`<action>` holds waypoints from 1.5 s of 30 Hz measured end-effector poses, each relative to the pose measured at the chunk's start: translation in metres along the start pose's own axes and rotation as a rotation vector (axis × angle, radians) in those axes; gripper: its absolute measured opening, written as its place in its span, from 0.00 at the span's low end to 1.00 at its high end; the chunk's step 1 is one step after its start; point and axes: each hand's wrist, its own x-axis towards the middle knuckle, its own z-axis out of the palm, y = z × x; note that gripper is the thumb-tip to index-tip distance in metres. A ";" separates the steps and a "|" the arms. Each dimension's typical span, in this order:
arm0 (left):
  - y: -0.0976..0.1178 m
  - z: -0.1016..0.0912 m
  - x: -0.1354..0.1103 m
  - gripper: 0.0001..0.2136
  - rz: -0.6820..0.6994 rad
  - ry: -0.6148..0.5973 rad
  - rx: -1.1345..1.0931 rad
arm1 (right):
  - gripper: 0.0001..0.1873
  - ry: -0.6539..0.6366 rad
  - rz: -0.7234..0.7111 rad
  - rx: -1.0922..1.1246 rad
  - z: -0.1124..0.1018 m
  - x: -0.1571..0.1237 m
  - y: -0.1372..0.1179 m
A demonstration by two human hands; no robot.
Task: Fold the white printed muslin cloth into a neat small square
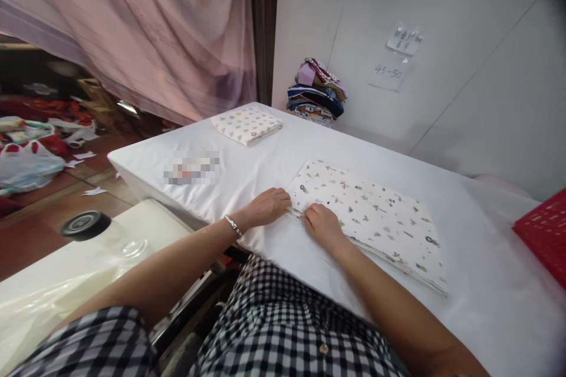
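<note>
A folded white cloth with small printed figures [375, 212] lies flat on the white-covered table [247, 171]. My left hand [265, 206] rests at its near left corner, fingers curled and pinching the cloth's edge. My right hand [322, 222] sits just beside it on the same edge, fingers bent down onto the fabric. A bracelet circles my left wrist. A second, smaller folded printed cloth [246, 124] lies at the table's far left.
A stack of folded colourful clothes [317, 93] stands against the wall at the back. A red crate [545, 231] sits at the table's right edge. A black-lidded clear jar [91, 230] stands on a white surface to my left. Pink curtain hangs behind.
</note>
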 end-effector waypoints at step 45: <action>0.037 0.044 0.001 0.19 -0.175 0.094 0.029 | 0.12 0.038 -0.033 -0.042 -0.001 -0.017 -0.003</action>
